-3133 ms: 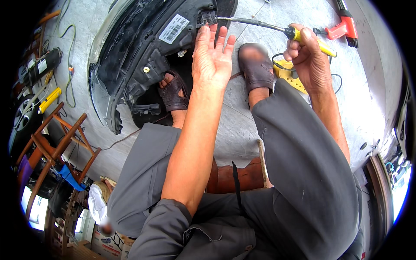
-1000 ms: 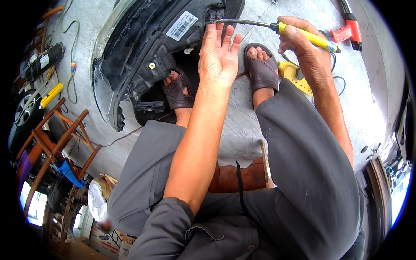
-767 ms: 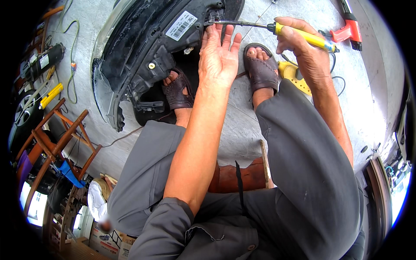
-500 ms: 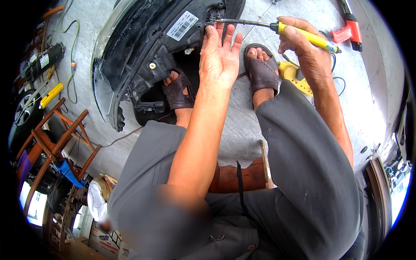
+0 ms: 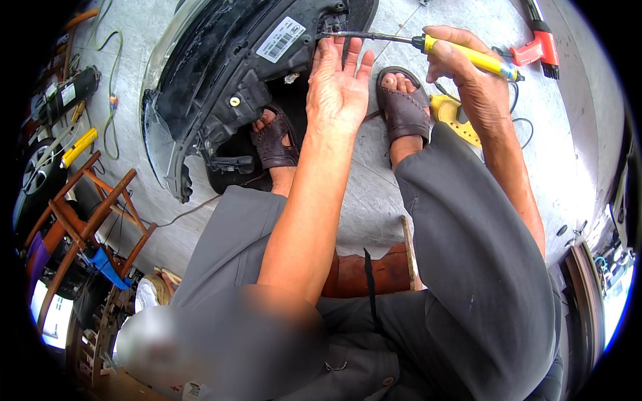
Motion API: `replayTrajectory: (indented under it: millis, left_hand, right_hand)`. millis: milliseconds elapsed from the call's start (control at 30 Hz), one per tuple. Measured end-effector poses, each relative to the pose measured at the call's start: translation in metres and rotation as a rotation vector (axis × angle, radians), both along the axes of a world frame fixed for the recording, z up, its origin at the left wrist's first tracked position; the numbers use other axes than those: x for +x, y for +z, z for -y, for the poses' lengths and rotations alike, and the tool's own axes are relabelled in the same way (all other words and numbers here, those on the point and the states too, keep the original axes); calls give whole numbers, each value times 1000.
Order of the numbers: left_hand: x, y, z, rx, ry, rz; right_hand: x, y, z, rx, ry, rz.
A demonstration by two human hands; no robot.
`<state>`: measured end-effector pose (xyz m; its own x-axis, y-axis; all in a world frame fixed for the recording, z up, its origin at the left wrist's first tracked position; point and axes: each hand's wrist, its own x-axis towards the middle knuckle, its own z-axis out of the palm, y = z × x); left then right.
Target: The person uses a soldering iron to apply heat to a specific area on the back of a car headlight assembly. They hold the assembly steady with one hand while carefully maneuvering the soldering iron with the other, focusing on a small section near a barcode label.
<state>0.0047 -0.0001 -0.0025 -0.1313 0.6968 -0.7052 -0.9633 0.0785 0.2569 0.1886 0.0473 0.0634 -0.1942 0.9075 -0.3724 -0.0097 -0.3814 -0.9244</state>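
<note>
My left hand (image 5: 336, 90) is palm up at the right edge of a black car headlamp housing (image 5: 241, 80), its fingers extended and apart and their tips at the housing beside the tool tip. My right hand (image 5: 478, 87) grips the yellow handle (image 5: 491, 63) of a long, thin-shafted tool, probably a soldering iron. The shaft runs level leftward to a small dark fitting (image 5: 329, 27) on the housing; exact contact there is too small to make out. The housing has a white label (image 5: 281, 39) and a clear lens (image 5: 154, 140) along its outer edge.
A red heat-gun-like tool (image 5: 525, 50) and a yellow sander-like tool (image 5: 457, 120) lie right on the tiled floor (image 5: 368, 200). At left are cables, a yellow cylinder (image 5: 79, 147), a wheel (image 5: 33, 174) and wooden stool frames (image 5: 100, 214). My sandalled feet (image 5: 403, 113) flank my left hand.
Since the earliest frame the housing and left hand have shifted slightly rightward; my right hand now lies further over the handle, slightly higher. During the last second they have barely moved.
</note>
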Motion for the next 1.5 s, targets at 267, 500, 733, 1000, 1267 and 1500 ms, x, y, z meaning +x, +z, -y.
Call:
replayTrajectory:
  millis: [267, 500, 733, 1000, 1267, 1500]
  left_hand:
    - [1, -1, -1, 2, 11, 14]
    - [1, -3, -1, -7, 14, 27]
    - [-1, -5, -1, -13, 19, 29]
    - [-1, -1, -2, -38, 4, 26]
    - [-2, -3, -1, -36, -2, 37]
    - [-2, -3, -1, -28, -5, 36]
  right_hand:
    - [-1, 0, -1, -1, 19, 2]
    - [-2, 1, -1, 6, 30, 15]
    - [1, -1, -1, -14, 21, -2]
    - [-2, 2, -3, -6, 21, 8]
    - [-5, 3, -1, 23, 30, 66]
    - [-6, 2, -1, 26, 33, 91]
